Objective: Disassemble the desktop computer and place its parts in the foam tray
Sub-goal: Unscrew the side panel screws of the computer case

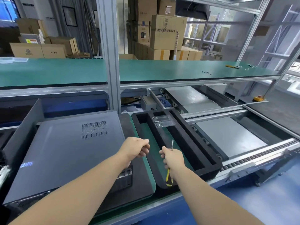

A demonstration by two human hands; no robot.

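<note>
Computer (65, 153) lies closed on its side at lower left beside the foam tray (211, 166); the right hand (172, 158) grips a screwdriver (169, 177), the left hand (136, 147) has curled fingers perhaps pinching a screw, which could slip and roll away.

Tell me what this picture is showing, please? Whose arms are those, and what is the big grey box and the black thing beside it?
The camera sits on a person's head, so you look down at that person's own two arms. The right hand grips a screwdriver with a yellow and black handle, its metal tip pointing up. The left hand is curled up; I cannot tell if it holds anything. The big grey box is a desktop computer lying on its side. The black thing is a foam tray with long slots for computer parts. A small clear plastic box lies across its top. Behind is a green shelf, and cardboard boxes stand further back.
</note>
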